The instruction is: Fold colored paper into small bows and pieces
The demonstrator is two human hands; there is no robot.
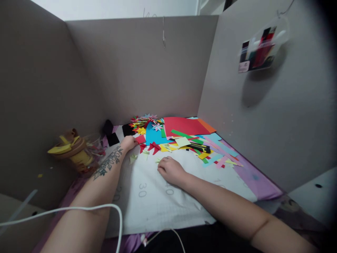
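My left hand (129, 143) reaches to the far left part of the white mat, its fingers closed on the edge of a small red paper square (141, 139). Just right of it lie red folded paper pieces (154, 147). Pale green folded pieces (133, 158) rest in front of that hand. My right hand (171, 171) lies on the mat with its fingers curled in. A pale green paper tip (158, 161) shows beside its fingers; whether they grip it is hidden.
A pile of folded paper stars (144, 122) stands at the back. Right of it are red sheets (186, 126), paper strips (221, 149) and a black-and-yellow cutter (198, 147). A yellow bucket (81, 156) stands left. Grey panels enclose the table; a white cable (79, 208) crosses my left arm.
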